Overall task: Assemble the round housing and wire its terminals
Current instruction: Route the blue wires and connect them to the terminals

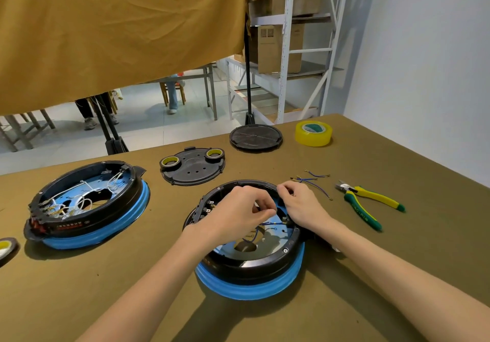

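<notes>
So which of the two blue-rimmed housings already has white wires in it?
The left housing, untouched; white wires loop inside it. The one under both hands shows only thin blue wire.

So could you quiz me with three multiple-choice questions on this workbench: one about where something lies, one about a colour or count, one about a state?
1. Where do the pliers lie?
A. right of the near housing
B. inside the far housing
C. on the tape roll

2. What colour is the near housing's bottom band?
A. red
B. blue
C. white

3. What are the left hand and right hand doing?
A. resting flat on the table
B. holding the pliers
C. working inside the near housing

Answers: 1 A, they rest on the table to its right; 2 B, a blue ring shows; 3 C, both hands reach into its rim.
</notes>
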### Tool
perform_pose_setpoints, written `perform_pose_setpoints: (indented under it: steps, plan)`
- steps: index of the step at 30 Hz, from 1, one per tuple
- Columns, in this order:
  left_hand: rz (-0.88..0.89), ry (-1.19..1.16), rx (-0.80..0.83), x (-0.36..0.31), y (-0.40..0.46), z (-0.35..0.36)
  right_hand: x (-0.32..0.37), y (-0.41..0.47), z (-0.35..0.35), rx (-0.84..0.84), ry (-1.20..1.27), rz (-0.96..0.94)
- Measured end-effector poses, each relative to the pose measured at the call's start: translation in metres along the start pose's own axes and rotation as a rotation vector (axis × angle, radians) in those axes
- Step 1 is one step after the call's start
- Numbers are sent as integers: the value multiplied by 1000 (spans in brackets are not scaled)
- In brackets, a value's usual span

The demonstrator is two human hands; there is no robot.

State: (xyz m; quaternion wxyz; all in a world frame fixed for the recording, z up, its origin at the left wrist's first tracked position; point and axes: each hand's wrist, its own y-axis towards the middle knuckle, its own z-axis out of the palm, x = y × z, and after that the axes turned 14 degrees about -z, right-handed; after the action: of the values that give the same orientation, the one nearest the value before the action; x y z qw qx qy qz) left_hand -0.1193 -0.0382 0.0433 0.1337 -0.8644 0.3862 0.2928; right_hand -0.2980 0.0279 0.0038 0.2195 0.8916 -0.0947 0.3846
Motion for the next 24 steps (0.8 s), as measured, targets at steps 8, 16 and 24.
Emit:
perform_pose_setpoints:
  steps: [8,16,24]
  plan:
    - [38,167,72,-10,10,8,1,-3,2,-21,36,12]
    - [56,197,14,-5,9,15,3,-4,2,-12,59,20]
    - [69,190,-54,-9,10,18,4,-5,5,-48,77,42]
